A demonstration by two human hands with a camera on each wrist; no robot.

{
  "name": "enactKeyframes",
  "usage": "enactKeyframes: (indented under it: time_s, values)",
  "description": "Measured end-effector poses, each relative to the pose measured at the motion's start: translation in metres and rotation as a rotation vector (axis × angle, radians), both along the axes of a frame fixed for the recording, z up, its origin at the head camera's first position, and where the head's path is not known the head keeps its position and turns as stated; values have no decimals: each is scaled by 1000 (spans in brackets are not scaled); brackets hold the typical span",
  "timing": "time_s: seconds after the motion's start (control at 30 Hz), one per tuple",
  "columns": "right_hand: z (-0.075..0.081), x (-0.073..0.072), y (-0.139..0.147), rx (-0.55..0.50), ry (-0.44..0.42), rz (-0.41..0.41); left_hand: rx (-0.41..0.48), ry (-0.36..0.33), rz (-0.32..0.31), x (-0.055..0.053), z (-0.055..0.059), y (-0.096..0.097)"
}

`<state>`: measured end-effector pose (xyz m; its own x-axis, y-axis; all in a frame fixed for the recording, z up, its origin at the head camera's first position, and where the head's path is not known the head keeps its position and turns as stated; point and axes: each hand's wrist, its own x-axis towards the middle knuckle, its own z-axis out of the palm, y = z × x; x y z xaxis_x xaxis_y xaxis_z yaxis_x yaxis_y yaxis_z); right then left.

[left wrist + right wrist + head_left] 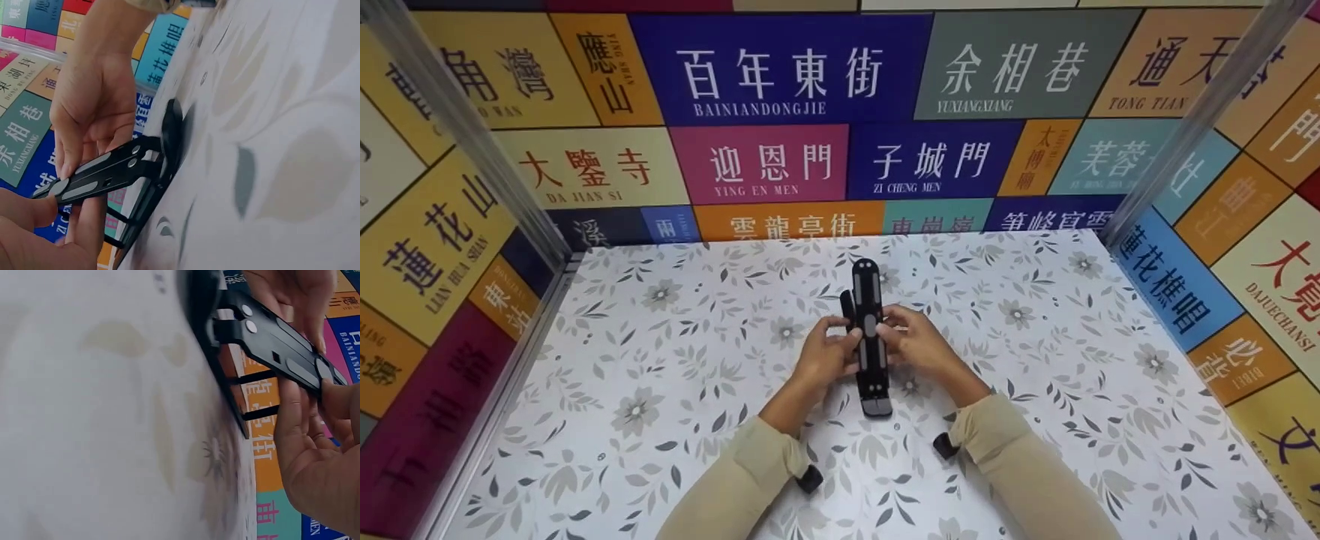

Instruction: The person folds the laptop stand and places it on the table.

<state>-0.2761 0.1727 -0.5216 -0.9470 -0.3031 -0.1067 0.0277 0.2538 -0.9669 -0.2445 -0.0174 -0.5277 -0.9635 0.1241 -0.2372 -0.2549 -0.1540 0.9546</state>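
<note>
A black folding laptop stand [872,352] with grey pads stands over the middle of the table, its long side running away from me. My left hand [821,356] grips its left side, thumb on the upper bar. From the right, my right hand [919,345] pinches the same bar, thumb near the oval grey pad. In the left wrist view, the stand's [95,175] upper bar is raised at an angle from its base, with thin struts between them. The right wrist view shows the riveted hinge end of the stand [264,340] low by the tabletop, with fingers under the bar.
The table [660,352] has a white cover with grey flowers and leaves. Colourful panels [780,67] with Chinese lettering rise behind it and at both sides. Clear upright edges [472,127] stand at the corners. Small black devices [810,478] sit at both sleeve cuffs.
</note>
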Motion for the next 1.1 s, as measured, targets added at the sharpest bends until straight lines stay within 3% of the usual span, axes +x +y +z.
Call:
enactKeyframes:
  time_s: [0.13, 0.3, 0.47, 0.67, 0.83, 1.0, 1.1]
  values:
    - [8, -9, 6, 33, -10, 40, 86, -64, -27, 14, -5, 1]
    - [26, -29, 5, -49, 0, 14, 120, -115, -57, 26, -6, 1]
    - [42, -52, -7, -110, 24, 33, 108, -116, -56, 30, -6, 7]
    - [46, -71, -18, -108, 23, 92, 64, -109, -44, 29, -15, 15]
    - [45, -75, -21, -85, 67, 120, 76, -106, -47, 26, -20, 16]
    - [42, -73, -21, -91, 111, 99, 79, -90, -81, 25, -21, 12]
    - [42, -70, -20, -43, 167, 76, 59, -91, -97, 24, -20, 11]
